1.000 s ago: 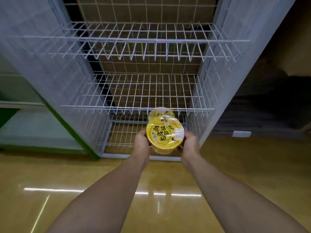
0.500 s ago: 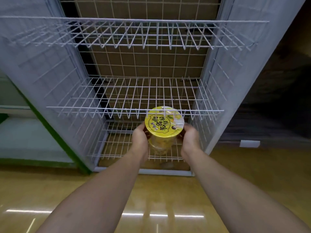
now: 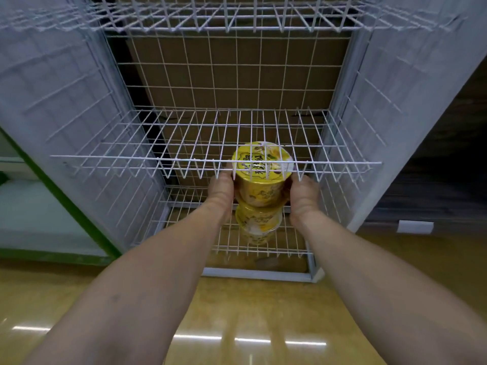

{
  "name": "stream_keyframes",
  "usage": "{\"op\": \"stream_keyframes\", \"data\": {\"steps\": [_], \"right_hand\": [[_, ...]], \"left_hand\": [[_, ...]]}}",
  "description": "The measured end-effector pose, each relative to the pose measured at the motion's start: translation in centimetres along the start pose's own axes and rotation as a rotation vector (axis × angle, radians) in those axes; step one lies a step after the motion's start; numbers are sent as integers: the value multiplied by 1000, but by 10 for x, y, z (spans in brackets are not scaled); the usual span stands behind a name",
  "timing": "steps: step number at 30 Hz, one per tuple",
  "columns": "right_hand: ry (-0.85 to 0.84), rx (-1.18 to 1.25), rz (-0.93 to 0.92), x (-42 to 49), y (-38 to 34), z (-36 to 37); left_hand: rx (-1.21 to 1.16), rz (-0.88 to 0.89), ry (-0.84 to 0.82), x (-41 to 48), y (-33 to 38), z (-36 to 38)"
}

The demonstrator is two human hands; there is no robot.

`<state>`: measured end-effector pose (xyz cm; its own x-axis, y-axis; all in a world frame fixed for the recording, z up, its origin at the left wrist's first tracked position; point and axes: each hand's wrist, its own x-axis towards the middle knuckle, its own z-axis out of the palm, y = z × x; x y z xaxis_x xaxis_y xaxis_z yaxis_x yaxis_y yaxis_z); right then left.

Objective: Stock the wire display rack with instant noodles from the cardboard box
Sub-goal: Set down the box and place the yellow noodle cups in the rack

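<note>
Two yellow instant noodle cups are stacked one on the other. The upper cup (image 3: 259, 180) has its lid behind the front wires of the middle shelf (image 3: 131, 159). The lower cup (image 3: 257, 223) hangs above the bottom shelf (image 3: 290, 248) of the white wire display rack. My left hand (image 3: 220, 189) grips the stack's left side and my right hand (image 3: 303, 194) grips its right side. The cardboard box is out of view.
Grey side panels (image 3: 60, 106) close the rack on both sides, with brown board behind the back grid. A top shelf (image 3: 237, 19) spans above. A green-edged shelf unit (image 3: 39, 206) stands left. Glossy yellow floor (image 3: 237, 312) lies below my arms.
I have moved closer to the rack. Both hands carried the stacked cups forward, from in front of the rack to under the middle shelf's front edge.
</note>
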<state>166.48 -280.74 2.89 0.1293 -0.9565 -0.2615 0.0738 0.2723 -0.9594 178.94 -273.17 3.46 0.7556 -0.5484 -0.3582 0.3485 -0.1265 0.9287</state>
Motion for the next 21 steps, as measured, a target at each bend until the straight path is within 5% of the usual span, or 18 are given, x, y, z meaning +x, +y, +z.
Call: {"op": "stream_keyframes", "data": {"steps": [6, 14, 21], "right_hand": [[79, -43, -21, -8, 8, -4], [151, 12, 111, -44, -4, -15], [84, -278, 404, -142, -50, -62]], "left_hand": [[29, -23, -82, 6, -12, -2], [16, -144, 48, -25, 0, -13], [422, -282, -69, -151, 42, -52]]}}
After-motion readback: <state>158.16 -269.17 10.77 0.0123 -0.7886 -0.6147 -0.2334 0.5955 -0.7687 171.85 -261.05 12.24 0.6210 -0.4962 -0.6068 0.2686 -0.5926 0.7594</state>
